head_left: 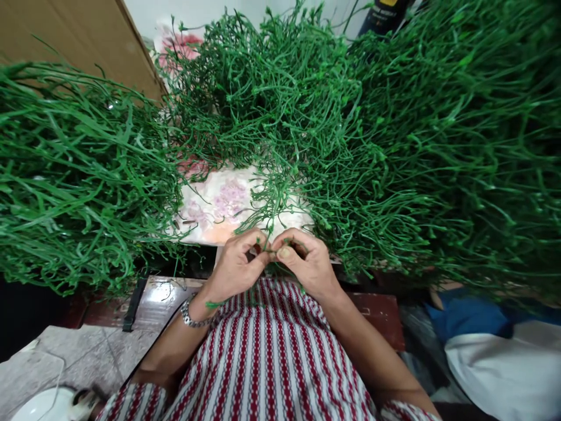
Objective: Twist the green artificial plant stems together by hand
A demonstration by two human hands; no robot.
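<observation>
Close together at the table's front edge, both hands pinch a thin green stem (270, 227) of what looks like artificial greenery. My left hand (239, 263) has thumb and index finger pressed together on it, and a metal watch circles that wrist. My right hand (310, 263) grips it beside the left, fingertips nearly touching. The stem's branching tips spread away from me over the floral table cover (214, 199). What exactly sits between the fingertips is too small to make out. A loose green bit hangs near the left wrist.
Large heaps of green stems lie to the left (83, 175), at the back (280, 88) and to the right (464, 146). A cardboard box (83, 35) stands at the back left, a dark bottle (383, 17) at the back right. White and blue cloth (504, 362) lies low right.
</observation>
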